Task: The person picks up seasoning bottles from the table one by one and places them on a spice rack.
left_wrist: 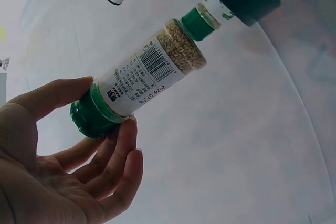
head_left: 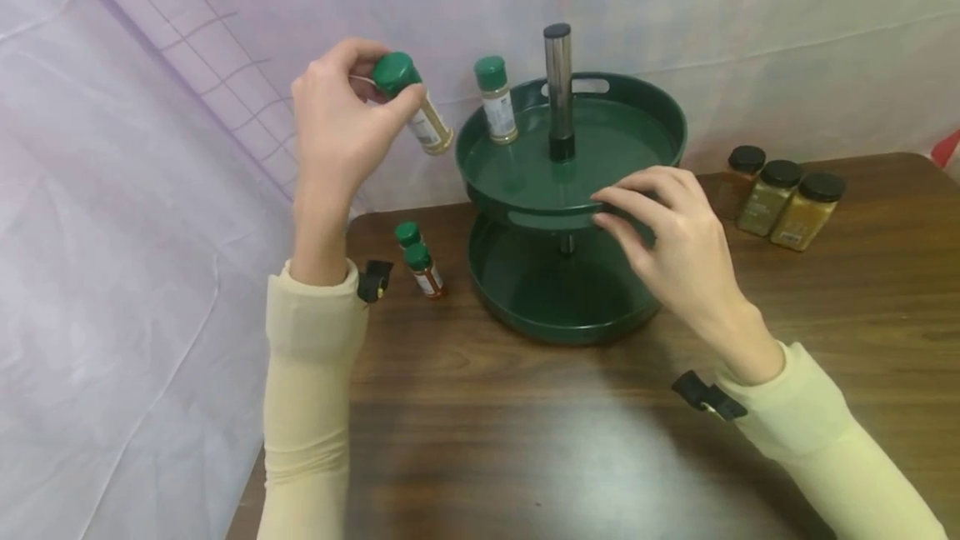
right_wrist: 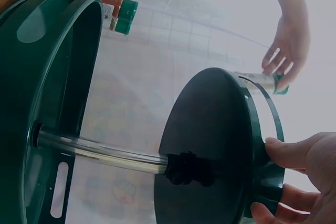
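My left hand point(head_left: 337, 115) pinches the green cap of a clear spice jar point(left_wrist: 181, 51), raised left of a dark green two-tier tray point(head_left: 615, 127). The jar tilts with its base toward the tray; in the left wrist view it has a white barcode label and small tan seeds inside. Another green-capped jar point(head_left: 500, 115) stands upright on the upper tier's left side. With thumb and fingers my right hand point(head_left: 686, 252) holds the upper tier's front right rim; the right wrist view shows the thumb beside a handle slot.
Two small green-capped jars point(head_left: 427, 279) stand on the wooden table point(head_left: 450, 407) left of the tray. Three square black-capped jars point(head_left: 804, 215) stand at the right. A metal post point(head_left: 559, 90) rises through the tiers. Pale cloth point(head_left: 750, 7) hangs behind and at the left.
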A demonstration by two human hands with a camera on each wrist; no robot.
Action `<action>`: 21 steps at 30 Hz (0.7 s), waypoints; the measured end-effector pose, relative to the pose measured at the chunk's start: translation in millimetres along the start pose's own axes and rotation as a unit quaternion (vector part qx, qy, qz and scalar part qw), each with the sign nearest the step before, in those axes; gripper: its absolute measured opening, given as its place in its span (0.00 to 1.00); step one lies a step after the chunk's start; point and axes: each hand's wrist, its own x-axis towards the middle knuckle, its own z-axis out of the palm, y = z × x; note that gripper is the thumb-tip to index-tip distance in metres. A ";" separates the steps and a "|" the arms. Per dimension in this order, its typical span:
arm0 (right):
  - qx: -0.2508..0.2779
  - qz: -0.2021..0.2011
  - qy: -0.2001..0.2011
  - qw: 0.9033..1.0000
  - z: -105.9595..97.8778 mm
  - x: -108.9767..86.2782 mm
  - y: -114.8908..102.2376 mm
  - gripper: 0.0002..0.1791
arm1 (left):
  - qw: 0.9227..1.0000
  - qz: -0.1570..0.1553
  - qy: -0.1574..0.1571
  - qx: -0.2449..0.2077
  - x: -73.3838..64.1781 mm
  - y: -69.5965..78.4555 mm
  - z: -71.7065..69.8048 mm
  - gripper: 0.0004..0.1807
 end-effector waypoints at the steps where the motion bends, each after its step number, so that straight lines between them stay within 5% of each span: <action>1: 0.000 0.000 0.000 1.000 -0.2 -0.2 -0.5 0.13 | 1.000 0.002 0.000 -0.003 1.6 1.2 1.5 0.18; 13: -0.005 -0.004 -0.004 1.000 -2.3 0.5 -6.0 0.13 | 0.999 -0.004 -0.043 -0.009 18.6 5.8 24.5 0.20; 21: -0.012 -0.010 -0.007 1.000 -2.1 0.2 -9.4 0.12 | 0.996 -0.016 -0.082 -0.021 22.6 -3.7 42.6 0.20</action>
